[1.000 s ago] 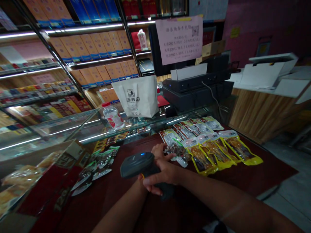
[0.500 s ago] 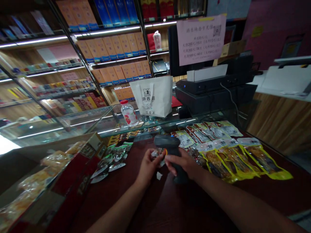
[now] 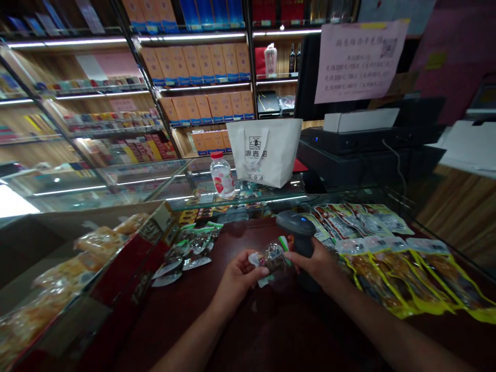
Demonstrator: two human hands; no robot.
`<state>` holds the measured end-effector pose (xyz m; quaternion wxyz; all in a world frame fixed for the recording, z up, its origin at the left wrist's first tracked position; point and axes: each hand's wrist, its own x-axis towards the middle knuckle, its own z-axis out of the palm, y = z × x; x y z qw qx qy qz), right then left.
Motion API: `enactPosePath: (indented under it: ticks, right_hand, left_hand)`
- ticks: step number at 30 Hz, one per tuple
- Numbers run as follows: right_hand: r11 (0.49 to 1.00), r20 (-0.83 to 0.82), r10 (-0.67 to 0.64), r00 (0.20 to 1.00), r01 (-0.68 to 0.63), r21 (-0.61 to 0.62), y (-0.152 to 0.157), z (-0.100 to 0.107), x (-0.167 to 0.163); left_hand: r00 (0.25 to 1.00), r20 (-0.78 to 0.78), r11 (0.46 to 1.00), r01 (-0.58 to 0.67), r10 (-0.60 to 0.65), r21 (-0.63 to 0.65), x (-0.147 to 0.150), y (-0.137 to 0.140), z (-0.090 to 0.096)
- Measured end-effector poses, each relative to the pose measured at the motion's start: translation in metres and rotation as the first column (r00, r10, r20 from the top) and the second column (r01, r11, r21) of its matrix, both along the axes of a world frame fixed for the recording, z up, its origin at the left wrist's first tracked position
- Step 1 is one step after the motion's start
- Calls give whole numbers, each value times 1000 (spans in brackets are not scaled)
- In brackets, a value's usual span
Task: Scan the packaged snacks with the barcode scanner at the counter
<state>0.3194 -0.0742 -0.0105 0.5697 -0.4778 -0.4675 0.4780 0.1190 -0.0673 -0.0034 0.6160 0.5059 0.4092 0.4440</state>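
My right hand [image 3: 315,263] is wrapped round the grip of a dark barcode scanner [image 3: 296,225], held upright with its head pointing left and away. Between finger and thumb, my left hand [image 3: 242,274] pinches a small clear snack packet [image 3: 274,257] with dark contents and a green edge. The thumb and fingertips of my right hand also touch the packet's right end. Similar small packets [image 3: 197,243] lie in a loose pile on the dark red table, left of my hands.
An open carton [image 3: 116,274] of wrapped bread stands on the left. Yellow-edged food packs [image 3: 411,279] and flat silvery pouches [image 3: 368,219] lie at right. Behind are a glass counter, a red-capped bottle [image 3: 222,178], a white paper bag [image 3: 267,155] and a monitor [image 3: 306,77].
The view has swung right. The snack packet, mostly hidden before, now shows between my hands. The scanner has moved slightly away from my left hand.
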Motion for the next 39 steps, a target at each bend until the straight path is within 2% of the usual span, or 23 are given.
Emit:
enactPosePath:
  ticks: [6,9,17,21,24,29,33,39]
  right_hand:
    - [998,58,61,996,-60,-22,-5,3,3]
    - [996,68,76,995,-73,-44,-8,2,2]
    - [996,-33,75,997,-76,-41,-4,-3,4]
    - [999,-79,33,996,-35,-23,-3,-3,5]
    - [1000,-75,-8,997,6,-28,-4,-1,1]
    - [995,5,-99,995,100,-24,-5,2,-3]
    - [999,92,39,995,-37,-13,-7,0,-3]
    - [967,242,256,936,-248,-64,-13,-3,-4]
  left_hand:
    - [983,129,982,-111,131,-155,1,-1,-7]
    - [969,188,968,-118,161,-221,-2,0,-7]
    - [947,280,967,-91,158,-236,2,-3,-5]
    - [973,199,974,-69,113,-216,3,-1,-7]
    - [975,124,968,-161,187,-191,-1,3,-6]
    - [924,75,926,-371,376,-72,-9,10,-1]
    - [880,69,883,-468,469,-36,-13,16,-2]
    - [854,69,857,-514,516,-39,-17,22,-7]
